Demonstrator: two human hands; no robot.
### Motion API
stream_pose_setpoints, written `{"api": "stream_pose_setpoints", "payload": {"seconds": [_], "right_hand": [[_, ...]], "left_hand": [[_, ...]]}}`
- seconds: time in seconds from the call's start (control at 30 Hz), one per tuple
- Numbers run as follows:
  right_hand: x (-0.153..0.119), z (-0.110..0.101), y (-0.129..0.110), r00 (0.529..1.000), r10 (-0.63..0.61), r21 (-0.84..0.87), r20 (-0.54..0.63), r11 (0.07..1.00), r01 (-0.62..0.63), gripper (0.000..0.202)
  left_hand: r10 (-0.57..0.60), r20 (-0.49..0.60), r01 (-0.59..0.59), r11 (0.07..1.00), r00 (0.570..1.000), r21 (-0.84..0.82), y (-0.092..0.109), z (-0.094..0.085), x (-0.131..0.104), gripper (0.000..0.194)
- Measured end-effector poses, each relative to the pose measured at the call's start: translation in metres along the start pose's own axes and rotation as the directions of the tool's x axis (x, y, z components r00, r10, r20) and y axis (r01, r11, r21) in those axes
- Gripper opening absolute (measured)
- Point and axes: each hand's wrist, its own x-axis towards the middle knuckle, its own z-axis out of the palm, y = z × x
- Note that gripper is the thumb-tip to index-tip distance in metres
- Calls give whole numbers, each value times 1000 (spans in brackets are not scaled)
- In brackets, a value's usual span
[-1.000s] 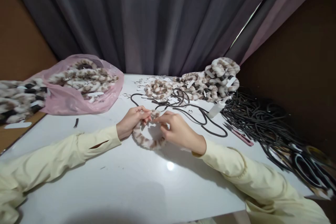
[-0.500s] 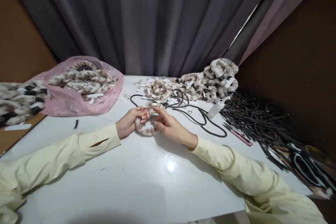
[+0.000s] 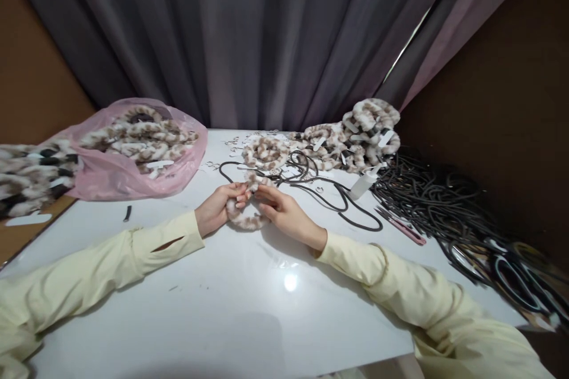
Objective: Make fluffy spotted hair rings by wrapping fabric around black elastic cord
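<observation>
A fluffy white loop with brown spots [image 3: 246,222] is held in front of me over the white table. My left hand [image 3: 217,208] pinches its upper part between thumb and fingers. From the other side my right hand [image 3: 288,216] closes its fingertips on the same loop, close to the left fingers. What lies between the fingertips is too small to make out. Just behind the hands is another coiled furry loop [image 3: 267,152], and black cord [image 3: 331,204] trails to its right.
At the left, a pink plastic bag [image 3: 178,180] holds furry loops with white tags. More loops [image 3: 371,121] are heaped at the back right. Near them are a small white bottle [image 3: 364,182], pink-handled snips [image 3: 406,230], a mass of black cords [image 3: 427,201] and scissors [image 3: 518,284]. Small metal rings lie scattered.
My right hand has shifted slightly left, its fingers drawn closer to the left fingertips. The left hand keeps its pinch on the furry loop. The whole view has shifted a little.
</observation>
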Motion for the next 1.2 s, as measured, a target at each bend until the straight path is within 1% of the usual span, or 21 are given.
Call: {"api": "stream_pose_setpoints", "payload": {"seconds": [0.07, 0.13, 0.23, 0.3, 0.33, 0.4, 0.47, 0.53, 0.6, 0.67, 0.73, 0.8, 0.87, 0.93, 1.03, 1.1, 1.2], "right_hand": [[1, 0, -3, 997, 64, 75, 34, 995, -67, 34], [1, 0, -9, 990, 125, 118, 60, 984, -131, 22], [-3, -2, -16, 968, 205, 129, 143, 966, -224, 12], [-7, -3, -22, 954, 221, 24, 200, 973, -231, 12], [-9, -4, -24, 953, 208, -61, 222, 978, -200, 17], [-13, -5, -30, 959, 140, -249, 248, 965, -76, 28], [-17, -6, -36, 957, 49, -403, 286, 912, 74, 32], [-20, -8, -41, 935, -7, -487, 355, 852, 191, 31], [-21, -12, -46, 912, -26, -522, 408, 813, 257, 29], [-21, -16, -49, 901, -70, -534, 428, 785, 314, 26], [-20, -21, -51, 895, -123, -544, 428, 756, 364, 24], [-18, -26, -55, 901, -121, -536, 417, 767, 352, 22], [-16, -32, -58, 926, -65, -512, 373, 818, 264, 20], [-13, -37, -60, 953, -7, -478, 304, 864, 159, 22], [-8, -42, -59, 975, 36, -425, 218, 903, 62, 25], [-5, -43, -56, 981, 54, -391, 188, 920, 24, 25], [-3, -43, -52, 976, 107, -345, 187, 938, -37, 26]], "left_hand": [[47, -24, -45, 997, 999, 58, -3, 2, -3, 10], [125, -52, -112, 972, 991, 206, -6, 5, -6, 14], [259, -55, -203, 857, 964, 474, -8, 7, -10, 21], [345, -49, -245, 753, 937, 611, -9, 6, -10, 26], [393, -44, -263, 691, 919, 674, -8, 6, -9, 25], [489, -22, -284, 542, 872, 791, -8, 5, -10, 22], [545, 33, -289, 390, 838, 875, -8, 5, -11, 17], [543, 104, -294, 275, 833, 916, -9, 6, -14, 15], [519, 176, -323, 207, 837, 923, -11, 6, -16, 16], [505, 233, -359, 168, 831, 918, -13, 6, -17, 18], [495, 269, -388, 153, 826, 909, -14, 5, -18, 20], [478, 300, -418, 161, 826, 894, -14, 4, -18, 21], [457, 329, -448, 181, 827, 875, -13, 4, -19, 20], [434, 350, -465, 192, 830, 864, -13, 4, -21, 17], [407, 390, -490, 178, 826, 853, -12, 5, -24, 13], [394, 435, -526, 159, 810, 836, -13, 4, -25, 13], [361, 520, -595, 138, 775, 792, -15, 2, -26, 15]]}}
